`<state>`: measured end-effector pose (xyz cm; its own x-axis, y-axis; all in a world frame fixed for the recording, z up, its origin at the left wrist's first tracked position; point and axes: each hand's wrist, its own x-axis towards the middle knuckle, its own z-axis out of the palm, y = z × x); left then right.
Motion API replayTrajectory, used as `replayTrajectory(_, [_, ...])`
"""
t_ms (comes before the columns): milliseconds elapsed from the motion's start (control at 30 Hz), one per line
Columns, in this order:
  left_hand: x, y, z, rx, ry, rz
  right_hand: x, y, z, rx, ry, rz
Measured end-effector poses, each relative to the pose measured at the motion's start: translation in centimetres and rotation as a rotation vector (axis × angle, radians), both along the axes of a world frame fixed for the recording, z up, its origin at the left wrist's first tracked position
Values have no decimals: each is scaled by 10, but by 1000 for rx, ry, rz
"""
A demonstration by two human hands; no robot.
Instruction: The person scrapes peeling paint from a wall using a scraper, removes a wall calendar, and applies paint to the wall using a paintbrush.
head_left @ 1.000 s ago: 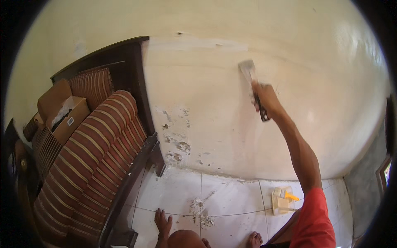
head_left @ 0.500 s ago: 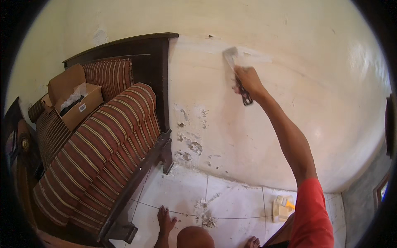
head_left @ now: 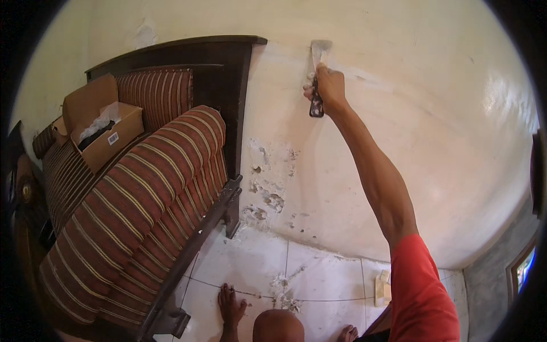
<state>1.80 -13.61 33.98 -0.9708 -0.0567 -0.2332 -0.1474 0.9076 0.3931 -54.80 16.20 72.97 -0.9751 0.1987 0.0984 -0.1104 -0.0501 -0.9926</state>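
My right hand (head_left: 330, 85) grips the dark, paint-spotted handle of a putty knife (head_left: 321, 50). Its wide metal blade points up against the cream wall (head_left: 376, 148), close to a whitish smeared streak. Down on the tiles, my left hand (head_left: 231, 308) lies palm-down with its fingers spread, holding nothing. My bent knee (head_left: 278, 327) shows beside it. Low on the wall, between the bed and my right arm, are flaking patches and holes (head_left: 272, 200).
A dark wooden bed frame (head_left: 239, 102) with a striped mattress (head_left: 137, 194) fills the left side. An open cardboard box (head_left: 114, 134) sits on it. White crumbs (head_left: 283, 289) litter the floor tiles. A yellowish container (head_left: 383, 288) stands near my right sleeve, partly hidden.
My right hand has moved up and slightly left with the putty knife, whose handle is now more upright. The view has shifted a little. My left hand stays on the floor.
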Motion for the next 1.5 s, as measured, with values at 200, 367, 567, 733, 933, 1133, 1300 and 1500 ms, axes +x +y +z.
replayTrajectory(200, [-6, -26, -11, -46, -5, -13, 8, -12, -14, 120, -43, -4])
replayTrajectory(367, [3, 1, 2, -12, 9, -45, 14, 16, -21, 282, -64, -42])
replayTrajectory(567, [32, 24, 32, 51, 61, 37, 99, 102, -22, -128, -184, -166])
replayTrajectory(733, [15, 64, 33, 13, 271, -22, 63, 241, 80, 12, -78, -316])
replayTrajectory(933, [13, 64, 6, -84, 386, -78, 40, 274, 141, -18, -21, -163])
replayTrajectory(1133, [14, 83, 14, 124, 91, -73, 29, 326, 165, 105, 1, -225])
replayTrajectory(1300, [19, 89, -2, 84, 159, -78, 33, 348, 161, 198, -67, -144])
replayTrajectory(1500, [10, 105, 4, -11, -65, -70, 143, 370, 52, 88, -245, -136])
